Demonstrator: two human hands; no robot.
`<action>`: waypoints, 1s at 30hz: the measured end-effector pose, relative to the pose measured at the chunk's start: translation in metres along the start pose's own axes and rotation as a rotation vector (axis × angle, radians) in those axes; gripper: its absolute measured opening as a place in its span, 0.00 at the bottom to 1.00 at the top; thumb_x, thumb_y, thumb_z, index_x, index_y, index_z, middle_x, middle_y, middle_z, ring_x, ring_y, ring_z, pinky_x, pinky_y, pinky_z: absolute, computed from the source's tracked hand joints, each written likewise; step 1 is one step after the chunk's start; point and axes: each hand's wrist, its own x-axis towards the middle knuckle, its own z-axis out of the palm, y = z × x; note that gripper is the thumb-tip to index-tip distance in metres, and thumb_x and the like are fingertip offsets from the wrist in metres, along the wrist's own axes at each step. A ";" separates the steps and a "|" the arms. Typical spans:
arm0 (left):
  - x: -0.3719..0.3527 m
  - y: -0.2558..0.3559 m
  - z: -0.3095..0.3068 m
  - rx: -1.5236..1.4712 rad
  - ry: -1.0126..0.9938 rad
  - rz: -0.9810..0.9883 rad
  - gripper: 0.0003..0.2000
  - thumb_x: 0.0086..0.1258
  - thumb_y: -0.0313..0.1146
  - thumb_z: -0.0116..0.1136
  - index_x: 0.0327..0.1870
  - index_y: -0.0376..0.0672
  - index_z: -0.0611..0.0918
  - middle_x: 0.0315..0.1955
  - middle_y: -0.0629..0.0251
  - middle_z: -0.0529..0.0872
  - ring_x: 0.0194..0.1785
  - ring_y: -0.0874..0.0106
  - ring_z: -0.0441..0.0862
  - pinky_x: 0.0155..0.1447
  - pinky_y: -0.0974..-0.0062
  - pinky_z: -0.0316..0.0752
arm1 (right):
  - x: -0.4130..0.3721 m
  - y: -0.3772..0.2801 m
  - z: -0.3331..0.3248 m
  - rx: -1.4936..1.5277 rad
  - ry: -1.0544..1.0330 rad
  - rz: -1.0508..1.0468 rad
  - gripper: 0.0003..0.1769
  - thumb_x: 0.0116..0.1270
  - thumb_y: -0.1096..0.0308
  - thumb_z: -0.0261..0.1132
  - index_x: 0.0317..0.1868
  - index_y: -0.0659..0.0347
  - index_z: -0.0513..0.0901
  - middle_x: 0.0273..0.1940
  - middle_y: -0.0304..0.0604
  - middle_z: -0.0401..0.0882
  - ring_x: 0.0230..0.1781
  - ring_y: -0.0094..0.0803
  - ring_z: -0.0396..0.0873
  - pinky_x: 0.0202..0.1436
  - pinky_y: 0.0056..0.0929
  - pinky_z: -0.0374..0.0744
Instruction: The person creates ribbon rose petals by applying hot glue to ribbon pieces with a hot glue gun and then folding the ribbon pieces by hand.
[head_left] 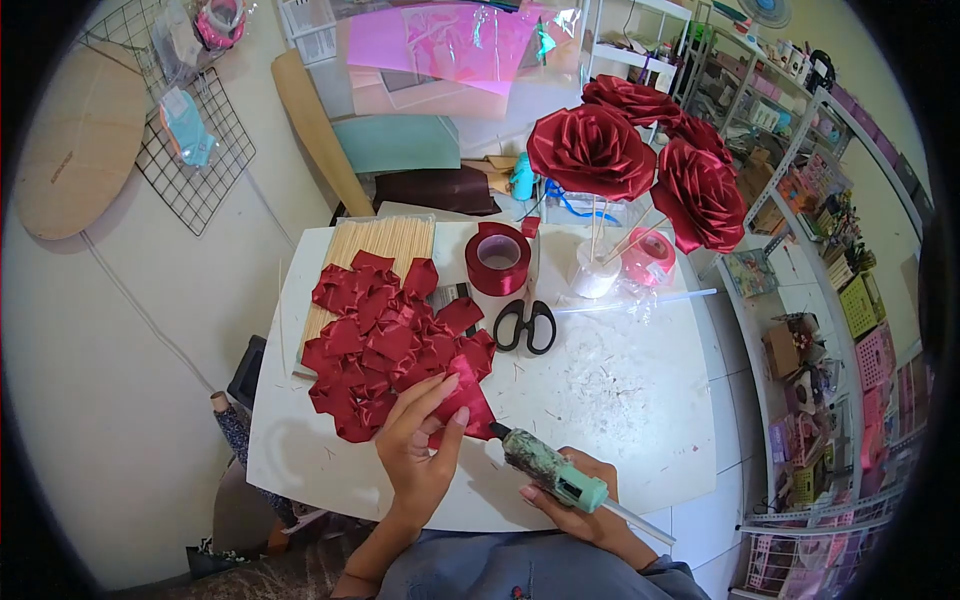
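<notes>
While a folded red ribbon petal [468, 405] is pinched between thumb and fingertips of the left hand [420, 452], a glue gun [550, 472] is clasped in the closed right hand [580, 512], nozzle at the petal's lower edge. Petal is held near the table [620, 400] front, beside the pile of red petals [385, 345]. Beyond the pile, scissors [525, 325] and ribbon roll [497, 258] are noted

Petal pile [385, 345] left of scissors [525, 325]; ribbon roll [497, 258] behind scissors
</notes>
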 end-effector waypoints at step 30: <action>0.002 0.008 -0.006 -0.512 -0.193 -0.339 0.23 0.51 0.12 0.54 0.51 0.31 0.68 0.47 0.56 0.72 0.52 0.72 0.70 0.52 0.77 0.71 | 0.001 0.000 -0.035 -0.277 0.305 0.111 0.22 0.49 0.69 0.66 0.43 0.68 0.72 0.39 0.52 0.70 0.39 0.45 0.72 0.40 0.33 0.73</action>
